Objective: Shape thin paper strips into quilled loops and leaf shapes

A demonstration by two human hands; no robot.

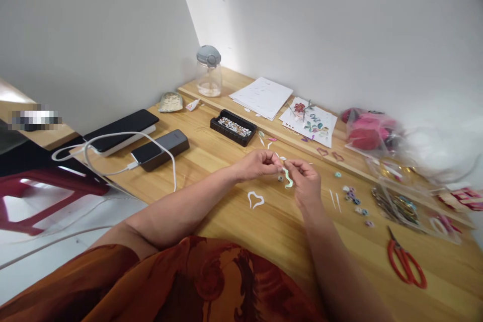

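Note:
Over the wooden table, my left hand [260, 165] and my right hand [306, 180] meet, thumbs and fingertips pinched close together. A pale green wavy strip [289, 179] hangs down from between them, its upper end hidden by the fingers. The right fingers are closed on this strip. What the left fingertips pinch is too small to make out. On the tabletop, left of and below the hands, lies a white heart-shaped outline [255, 199]. Just behind the fingers are small white and pink cut pieces [272, 139].
A black tray of beads [234, 127] stands behind the hands. Red-handled scissors [405, 261] and several small spools [350, 193] lie to the right. Papers [262, 95] and a jar [209, 73] are on the raised back ledge. A cabled power bank [166, 148] sits left.

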